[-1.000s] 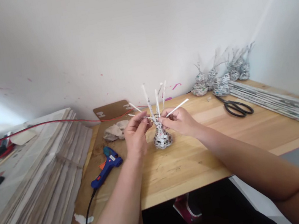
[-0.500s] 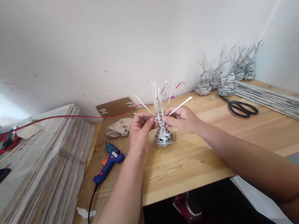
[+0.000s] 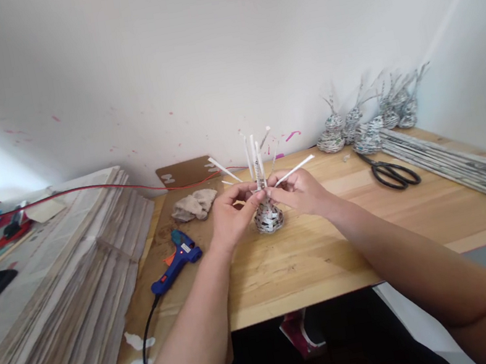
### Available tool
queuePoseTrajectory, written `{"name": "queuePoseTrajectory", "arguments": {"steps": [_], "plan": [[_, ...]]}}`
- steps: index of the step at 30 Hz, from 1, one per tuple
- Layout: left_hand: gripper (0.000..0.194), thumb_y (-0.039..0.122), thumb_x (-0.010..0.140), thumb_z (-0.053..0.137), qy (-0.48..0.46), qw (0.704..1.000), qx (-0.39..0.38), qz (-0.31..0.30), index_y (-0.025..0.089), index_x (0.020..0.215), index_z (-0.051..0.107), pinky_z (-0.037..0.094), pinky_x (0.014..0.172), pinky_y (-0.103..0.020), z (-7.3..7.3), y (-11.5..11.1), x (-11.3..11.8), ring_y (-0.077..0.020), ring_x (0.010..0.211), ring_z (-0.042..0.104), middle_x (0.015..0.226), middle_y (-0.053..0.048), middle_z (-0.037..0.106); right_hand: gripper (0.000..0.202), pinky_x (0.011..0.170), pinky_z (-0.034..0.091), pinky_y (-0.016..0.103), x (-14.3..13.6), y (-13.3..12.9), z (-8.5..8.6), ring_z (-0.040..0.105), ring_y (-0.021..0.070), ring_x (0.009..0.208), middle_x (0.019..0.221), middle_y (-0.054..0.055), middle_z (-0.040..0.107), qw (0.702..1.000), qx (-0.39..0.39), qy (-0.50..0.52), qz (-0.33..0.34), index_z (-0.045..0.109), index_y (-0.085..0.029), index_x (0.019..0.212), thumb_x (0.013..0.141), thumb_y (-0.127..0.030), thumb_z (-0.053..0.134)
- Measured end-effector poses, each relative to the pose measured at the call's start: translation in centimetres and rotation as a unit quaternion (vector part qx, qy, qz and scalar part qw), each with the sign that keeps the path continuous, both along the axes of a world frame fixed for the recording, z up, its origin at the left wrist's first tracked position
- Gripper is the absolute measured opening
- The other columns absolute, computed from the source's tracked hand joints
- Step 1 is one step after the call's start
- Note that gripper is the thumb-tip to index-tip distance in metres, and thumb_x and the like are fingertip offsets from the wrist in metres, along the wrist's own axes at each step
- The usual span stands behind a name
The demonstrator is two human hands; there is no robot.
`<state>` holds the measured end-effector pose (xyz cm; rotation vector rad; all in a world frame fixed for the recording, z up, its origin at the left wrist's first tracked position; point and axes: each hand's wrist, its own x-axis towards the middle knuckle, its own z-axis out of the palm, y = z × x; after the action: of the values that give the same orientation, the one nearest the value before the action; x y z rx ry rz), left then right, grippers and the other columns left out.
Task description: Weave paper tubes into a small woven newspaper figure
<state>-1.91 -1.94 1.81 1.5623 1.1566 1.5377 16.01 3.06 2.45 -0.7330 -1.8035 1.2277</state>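
Left hand (image 3: 235, 210) and right hand (image 3: 297, 192) pinch the neck of a woven paper vase (image 3: 269, 217) above a wooden tabletop (image 3: 295, 267).

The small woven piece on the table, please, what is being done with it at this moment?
The left hand and the right hand both grip the neck of the woven piece, which stands upright with loose strips sticking up and out. The glue gun and scissors lie unused on either side.
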Motion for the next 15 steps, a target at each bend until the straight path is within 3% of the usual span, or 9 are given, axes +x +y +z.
{"name": "queuePoseTrajectory", "arguments": {"steps": [4, 11, 15], "plan": [[0.022, 0.038, 0.081, 0.072, 0.035, 0.997, 0.023, 0.066, 0.016, 0.083, 0.075, 0.044, 0.050, -0.021, -0.09, -0.23, 0.65, -0.0091, 0.054, 0.053, 0.064, 0.000, 0.065, 0.024, 0.052, 0.035, 0.025, 0.00, -0.23, 0.31, 0.047, 0.0102, 0.055, 0.059, -0.002, 0.055, 1.000, 0.013, -0.006, 0.001, 0.060, -0.017, 0.071, 0.077, -0.037, 0.073], [0.021, 0.037, 0.083, 0.069, 0.012, 0.999, 0.002, 0.030, 0.016, 0.083, 0.070, 0.046, 0.054, -0.020, 0.02, -0.16, 0.60, -0.0086, 0.057, 0.054, 0.070, 0.001, 0.064, 0.029, 0.054, 0.038, 0.025, -0.04, -0.13, 0.53, 0.049, 0.0105, 0.057, 0.061, -0.002, 0.057, 0.999, -0.015, 0.024, 0.021, 0.060, -0.017, 0.070, 0.074, -0.040, 0.078], [0.020, 0.036, 0.085, 0.068, 0.045, 0.998, 0.029, 0.046, 0.017, 0.086, 0.070, 0.044, 0.053, -0.019, -0.05, -0.26, 0.66, -0.0082, 0.058, 0.053, 0.073, 0.000, 0.066, 0.028, 0.054, 0.036, 0.025, -0.05, 0.13, 0.15, 0.048, 0.0103, 0.057, 0.062, -0.002, 0.057, 0.999, -0.019, 0.021, 0.018, 0.062, -0.017, 0.074, 0.072, -0.038, 0.081]]}}
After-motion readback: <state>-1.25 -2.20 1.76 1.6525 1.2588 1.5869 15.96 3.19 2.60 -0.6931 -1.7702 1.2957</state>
